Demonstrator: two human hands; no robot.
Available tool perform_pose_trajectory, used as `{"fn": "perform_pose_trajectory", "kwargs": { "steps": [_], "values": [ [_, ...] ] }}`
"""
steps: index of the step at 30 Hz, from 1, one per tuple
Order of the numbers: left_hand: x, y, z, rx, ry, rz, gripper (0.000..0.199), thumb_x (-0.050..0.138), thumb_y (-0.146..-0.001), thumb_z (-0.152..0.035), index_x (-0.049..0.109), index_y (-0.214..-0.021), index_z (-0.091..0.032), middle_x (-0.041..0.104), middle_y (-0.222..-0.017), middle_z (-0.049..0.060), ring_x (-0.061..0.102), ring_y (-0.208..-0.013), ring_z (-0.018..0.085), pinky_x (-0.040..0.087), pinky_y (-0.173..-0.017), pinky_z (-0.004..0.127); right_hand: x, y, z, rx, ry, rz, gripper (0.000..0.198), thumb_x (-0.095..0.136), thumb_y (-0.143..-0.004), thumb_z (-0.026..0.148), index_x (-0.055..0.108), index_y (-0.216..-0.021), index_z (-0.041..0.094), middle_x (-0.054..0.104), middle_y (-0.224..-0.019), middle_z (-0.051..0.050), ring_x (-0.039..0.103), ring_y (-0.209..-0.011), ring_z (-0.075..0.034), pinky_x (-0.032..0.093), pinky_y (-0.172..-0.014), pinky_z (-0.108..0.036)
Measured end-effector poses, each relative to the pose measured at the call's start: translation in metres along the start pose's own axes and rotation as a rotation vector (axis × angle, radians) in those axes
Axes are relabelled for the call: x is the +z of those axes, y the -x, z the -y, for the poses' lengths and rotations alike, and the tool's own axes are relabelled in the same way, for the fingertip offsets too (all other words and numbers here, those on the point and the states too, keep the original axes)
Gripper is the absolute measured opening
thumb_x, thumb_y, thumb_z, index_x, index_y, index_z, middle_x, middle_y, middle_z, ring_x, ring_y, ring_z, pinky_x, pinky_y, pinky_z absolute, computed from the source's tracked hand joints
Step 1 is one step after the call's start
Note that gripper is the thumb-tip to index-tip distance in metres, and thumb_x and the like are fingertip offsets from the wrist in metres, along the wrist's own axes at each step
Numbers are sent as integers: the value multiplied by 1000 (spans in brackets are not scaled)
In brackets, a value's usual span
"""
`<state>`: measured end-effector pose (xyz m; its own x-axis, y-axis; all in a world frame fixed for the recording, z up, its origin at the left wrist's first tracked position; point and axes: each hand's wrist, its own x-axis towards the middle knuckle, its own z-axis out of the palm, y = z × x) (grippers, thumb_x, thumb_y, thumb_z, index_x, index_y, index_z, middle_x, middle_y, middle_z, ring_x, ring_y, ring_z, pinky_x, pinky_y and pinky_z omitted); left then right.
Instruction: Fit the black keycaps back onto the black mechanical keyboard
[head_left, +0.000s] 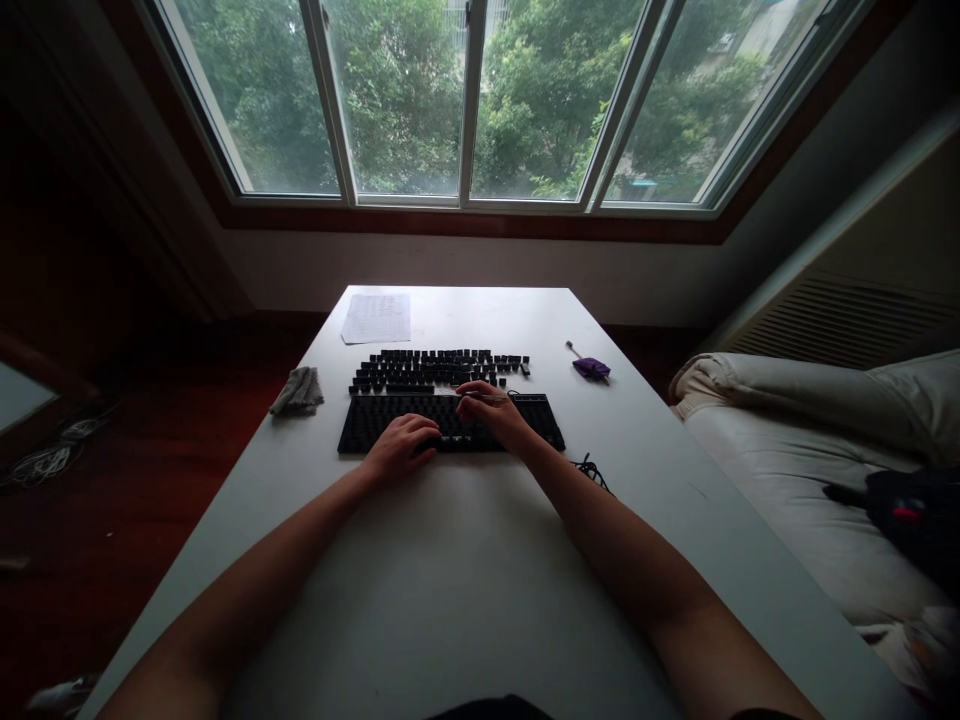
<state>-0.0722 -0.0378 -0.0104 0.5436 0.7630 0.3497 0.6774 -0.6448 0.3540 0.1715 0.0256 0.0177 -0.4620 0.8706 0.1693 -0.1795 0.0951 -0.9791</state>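
A black keyboard (pixel 371 425) lies on the white table, and its upper face looks bare of keycaps in the dim light. My left hand (pixel 403 443) rests on its front edge, fingers stretched over it and holding nothing. Over the keyboard's middle, my right hand (pixel 491 412) is closed in a pinch on a thin, stick-like tool (pixel 491 399); its tip and exact kind are hard to make out. Just behind the keyboard, loose black keycaps (pixel 420 370) stand in rows.
A grey cloth (pixel 298 391) lies at the left edge. Printed paper (pixel 377 318) is at the back left of the table (pixel 465 590). To the right are a purple item with a thin handle (pixel 592 369) and a coiled black cable (pixel 592 472). A pale sofa (pixel 780 480) stands alongside.
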Motion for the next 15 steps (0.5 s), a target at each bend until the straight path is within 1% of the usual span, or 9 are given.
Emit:
{"fn": "perform_pose_trajectory", "kwargs": {
  "steps": [3, 7, 12, 15],
  "values": [
    [0, 0, -1, 7, -43, -6, 28, 60, -92, -29, 66, -120, -29, 65, -127, 6, 55, -122, 27, 41, -108, 50, 1, 1, 1, -16, 26, -3, 37, 75, -81, 45, 67, -108, 22, 71, -84, -2, 65, -74, -16, 53, -73, -31],
    [-1, 0, -1, -4, -86, -24, 31, 60, -92, -30, 64, -123, -29, 61, -132, 6, 52, -125, 28, 40, -109, 51, 1, 1, 0, -32, 40, -10, 35, 73, -82, 45, 68, -108, 21, 70, -83, -2, 64, -75, -16, 52, -71, -30],
    [-1, 3, 4, -79, -126, -57, 44, 65, -89, -36, 59, -132, -29, 56, -137, 8, 47, -130, 31, 39, -111, 53, 1, 1, -1, 4, 22, -7, 37, 69, -85, 48, 68, -108, 20, 70, -84, -3, 65, -78, -16, 52, -71, -29],
    [-2, 4, 6, -125, -144, -74, 53, 68, -87, -42, 56, -136, -27, 53, -141, 10, 46, -131, 33, 36, -113, 54, 0, 1, -1, 27, 23, -13, 37, 65, -87, 51, 69, -105, 19, 69, -86, -4, 65, -81, -17, 53, -73, -29]
  ]
}}
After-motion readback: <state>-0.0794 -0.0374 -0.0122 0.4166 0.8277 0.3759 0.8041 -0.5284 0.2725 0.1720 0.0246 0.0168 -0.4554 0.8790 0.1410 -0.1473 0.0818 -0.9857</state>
